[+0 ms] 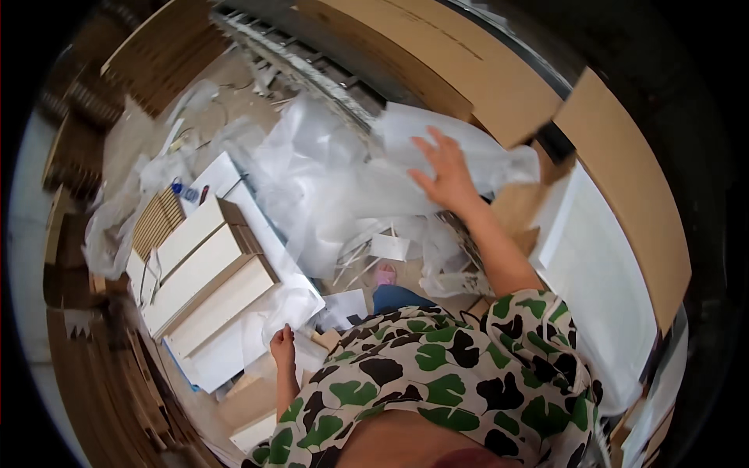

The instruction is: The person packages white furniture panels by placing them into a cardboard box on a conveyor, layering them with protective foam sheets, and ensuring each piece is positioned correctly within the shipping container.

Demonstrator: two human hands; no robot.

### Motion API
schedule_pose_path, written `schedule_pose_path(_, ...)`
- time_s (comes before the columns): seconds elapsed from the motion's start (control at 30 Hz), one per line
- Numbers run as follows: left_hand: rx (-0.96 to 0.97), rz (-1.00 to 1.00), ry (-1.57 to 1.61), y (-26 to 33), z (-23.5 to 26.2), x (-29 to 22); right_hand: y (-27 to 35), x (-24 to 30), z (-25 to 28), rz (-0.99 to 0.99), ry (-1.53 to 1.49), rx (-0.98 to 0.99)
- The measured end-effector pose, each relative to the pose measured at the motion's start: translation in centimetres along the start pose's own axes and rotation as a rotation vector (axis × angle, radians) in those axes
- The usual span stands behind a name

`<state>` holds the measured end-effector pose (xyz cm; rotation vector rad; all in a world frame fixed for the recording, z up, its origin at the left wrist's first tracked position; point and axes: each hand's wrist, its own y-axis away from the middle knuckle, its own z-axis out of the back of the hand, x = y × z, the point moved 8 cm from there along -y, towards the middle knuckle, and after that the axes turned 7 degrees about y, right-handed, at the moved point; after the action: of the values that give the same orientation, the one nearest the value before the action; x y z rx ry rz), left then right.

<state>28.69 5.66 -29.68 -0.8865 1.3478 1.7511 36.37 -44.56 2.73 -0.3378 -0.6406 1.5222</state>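
Note:
My right hand (446, 173) reaches forward with its fingers spread, over a white foam wrapping sheet (499, 160) at the edge of an open cardboard box. Nothing shows in its grasp. My left hand (284, 348) is low at my left side, its fingers drawn together beside a thin translucent film (295, 306). Whether the fingertips pinch that film or something else is too small to tell. Left of it lie stacked white panels (211, 269) with brown edges, resting on a larger white board (234, 183).
Crumpled clear plastic wrapping (312, 171) covers much of the floor ahead. A worn metal conveyor frame (304, 74) runs behind it. Cardboard flaps (624, 187) rise at the right around a white wrapped panel (601, 273). Flat cardboard stacks (86, 374) line the left.

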Motion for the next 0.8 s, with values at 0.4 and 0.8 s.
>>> schedule_pose_path(0.4, 0.382, -0.595, -0.198, -7.8, -26.8, -33.4, 3.9, -36.2, 1.1, -1.175, 0.305, 0.156)
schedule_pose_path(0.8, 0.475, -1.783, -0.898, -15.9, -57.0, -59.4, -5.4, -35.6, -3.5, -1.22, -0.741, -0.206)
